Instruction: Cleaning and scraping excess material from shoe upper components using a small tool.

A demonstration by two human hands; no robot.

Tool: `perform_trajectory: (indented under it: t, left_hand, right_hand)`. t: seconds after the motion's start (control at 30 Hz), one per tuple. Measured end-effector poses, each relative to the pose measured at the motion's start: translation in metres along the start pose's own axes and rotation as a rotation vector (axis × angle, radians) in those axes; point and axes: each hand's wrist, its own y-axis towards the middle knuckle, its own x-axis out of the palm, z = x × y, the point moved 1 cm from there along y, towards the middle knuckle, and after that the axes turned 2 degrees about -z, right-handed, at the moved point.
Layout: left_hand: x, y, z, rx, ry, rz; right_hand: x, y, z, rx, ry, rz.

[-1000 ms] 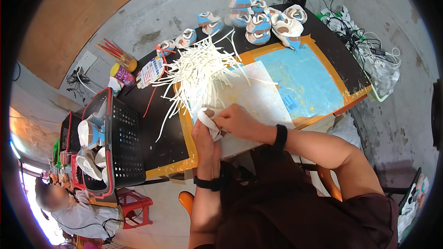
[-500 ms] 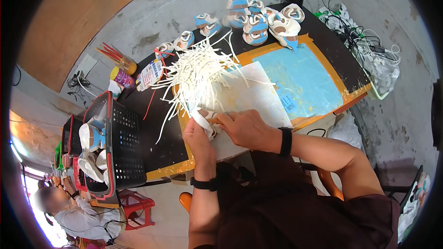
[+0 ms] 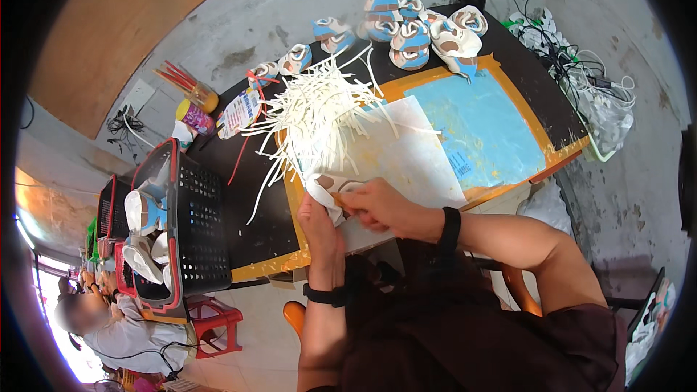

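Note:
My left hand (image 3: 319, 226) is closed on the edge of a white and brown shoe upper (image 3: 318, 190), at the near edge of the table. In my right hand (image 3: 381, 209) is a thin tan tool (image 3: 339, 199), its tip against the inside of the upper; my fingers hide most of it. Just beyond the upper lies a big loose heap of white strips (image 3: 312, 112). Under the work is a white sheet (image 3: 406, 145), partly covered by the heap.
Several blue, white and brown shoe uppers (image 3: 410, 47) stand along the far edge. A black basket (image 3: 197, 218) with more uppers is at the left, near a jar of red sticks (image 3: 203, 98). A blue sheet (image 3: 486, 127) is taped at the right. Another person (image 3: 131, 334) sits at lower left.
My right hand has moved slightly right and down with the tan tool, and its fingers have turned. My left hand still grips the upper. The whole view has shifted a little.

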Motion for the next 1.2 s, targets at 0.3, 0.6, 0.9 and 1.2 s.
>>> perform_trajectory:
  t: [0.3,0.6,0.9,1.2]
  left_hand:
    - [0.012,-0.004,0.002,-0.003,-0.025,0.077]
    - [0.006,-0.004,-0.007,-0.099,0.016,0.077]
    - [0.008,-0.002,0.02,-0.195,-0.007,0.182]
    - [-0.016,0.003,0.031,-0.173,-0.006,0.048]
  right_hand:
    - [-0.014,-0.004,-0.001,-1.035,-1.414,0.326]
    - [-0.003,-0.008,-0.007,-1.03,-1.494,0.294]
    - [0.01,-0.016,-0.013,-0.676,-1.493,0.25]
    - [-0.032,-0.05,-0.015,-0.652,-0.867,0.293]
